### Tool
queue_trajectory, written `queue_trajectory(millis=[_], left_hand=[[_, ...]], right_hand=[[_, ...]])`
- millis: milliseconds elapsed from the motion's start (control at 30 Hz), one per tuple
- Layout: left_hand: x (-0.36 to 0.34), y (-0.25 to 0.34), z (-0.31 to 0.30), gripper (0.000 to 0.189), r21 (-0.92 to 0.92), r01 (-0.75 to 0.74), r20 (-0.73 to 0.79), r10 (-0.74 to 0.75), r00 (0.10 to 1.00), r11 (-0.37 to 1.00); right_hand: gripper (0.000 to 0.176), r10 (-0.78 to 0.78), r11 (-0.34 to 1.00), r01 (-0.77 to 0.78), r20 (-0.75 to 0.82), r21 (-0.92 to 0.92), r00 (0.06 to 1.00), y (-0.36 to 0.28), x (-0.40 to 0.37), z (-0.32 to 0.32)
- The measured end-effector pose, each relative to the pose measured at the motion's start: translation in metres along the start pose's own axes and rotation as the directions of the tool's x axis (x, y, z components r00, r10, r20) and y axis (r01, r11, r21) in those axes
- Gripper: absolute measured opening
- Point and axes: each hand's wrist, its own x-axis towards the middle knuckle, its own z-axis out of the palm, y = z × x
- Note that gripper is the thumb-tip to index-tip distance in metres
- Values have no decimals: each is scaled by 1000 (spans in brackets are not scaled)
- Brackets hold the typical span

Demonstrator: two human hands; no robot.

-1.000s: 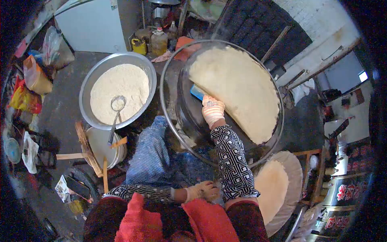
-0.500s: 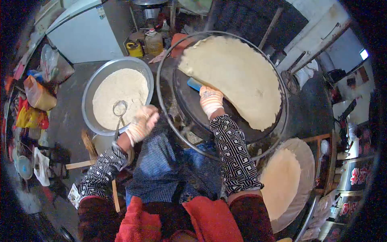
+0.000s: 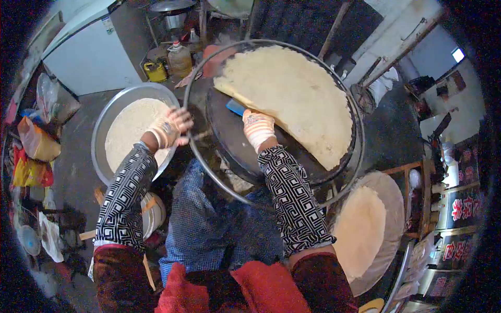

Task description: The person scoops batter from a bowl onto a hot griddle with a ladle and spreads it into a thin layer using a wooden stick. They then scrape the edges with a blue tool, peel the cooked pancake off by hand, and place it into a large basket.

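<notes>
A large thin pancake (image 3: pixel 292 94) lies on a round dark griddle (image 3: pixel 229 130), its near edge loosened so that bare griddle shows. My right hand (image 3: pixel 259 129), in a striped glove, grips a blue scraper (image 3: pixel 236 107) at that edge. Over the right side of a metal basin (image 3: pixel 99 130) hangs my left hand (image 3: pixel 169 128), gloved too, its fingers spread with nothing in them. Pale batter (image 3: pixel 128 128) fills the basin. The ladle is out of sight behind my left hand and arm.
A metal ring (image 3: pixel 189 141) surrounds the griddle. At the lower right, a finished pancake (image 3: pixel 361 229) rests on a round cloth-covered surface (image 3: pixel 392 208). Oil jugs (image 3: pixel 180 60) stand behind the basin, and plastic bags (image 3: pixel 34 167) lie at the far left.
My left hand has moved up and opened beside the basin's rim. The right hand keeps the scraper at the pancake's edge. The whole view has shifted slightly.
</notes>
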Motion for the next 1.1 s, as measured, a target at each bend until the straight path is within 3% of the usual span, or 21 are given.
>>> queue_trajectory(millis=[33,100,167,200,233,267,300,333,367,400,467,567,633,700,767,833,867,933,967,1033,1100], left_hand=[[3,11,13,55,10,-106,-100,107,989,994],[25,64,-3,39,-13,-103,394,100,913,995],[10,118,7,31,-73,-52,144,62,988,996],[9,148,7,30,-126,-19,92,31,995,992],[13,184,3,29,-183,6,46,3,999,983],[25,225,-20,31,-170,112,219,-73,973,979],[31,266,-21,26,-270,176,99,-155,983,946],[47,312,-11,26,-226,161,151,-128,980,961],[53,355,15,26,-185,132,192,-96,977,974],[50,386,6,26,-319,81,91,-55,994,944],[24,411,-4,27,-541,-126,-151,51,987,832],[-21,373,-30,30,-649,-241,-265,83,961,721],[-49,334,-30,33,-589,-35,-261,-149,954,807],[-65,269,-21,45,-482,276,-164,-395,904,832],[-83,233,14,57,-204,589,40,-594,803,782],[-79,244,18,67,-163,726,255,-683,685,668],[-84,243,33,73,-149,676,164,-656,737,722],[-71,249,16,74,-148,701,190,-675,713,698],[-63,248,-4,74,-191,702,249,-658,711,686],[-71,250,10,75,-163,678,123,-667,735,717],[-79,247,31,78,-169,672,90,-668,739,721]], right_hand=[[19,9,1000,-10,32,22,999,0,0,1],[18,20,1000,-20,41,-11,999,1,-3,5],[18,-42,999,40,-77,-34,996,1,-5,12],[19,-24,998,23,-16,-63,1000,-1,-5,2],[19,-15,998,14,-19,-55,1000,-2,-4,0],[18,0,1000,0,8,-27,1000,-3,-2,-2],[18,22,1000,-22,38,-1,999,-2,-2,-2],[17,23,1000,-23,-18,3,1000,-1,-3,-2],[15,-29,999,32,-242,5,970,1,-3,22],[15,19,1000,-24,-242,-20,970,-2,-7,20],[18,-86,964,145,-253,223,964,4,-17,7],[19,-41,994,62,-210,92,977,6,-26,7],[15,47,997,-36,-160,71,986,5,-31,19],[15,-13,992,19,-50,124,999,6,-16,7],[15,44,997,-37,-96,67,994,5,-1,44],[16,55,981,5,-307,194,950,-3,12,83],[18,-40,986,103,-420,128,906,3,-8,65],[18,-20,998,-18,-565,-62,825,0,-21,65],[17,0,1000,-2,-446,-5,895,3,-17,65],[19,40,993,-19,-183,114,982,12,-17,36],[20,-3,980,48,-223,194,975,15,-23,25]])
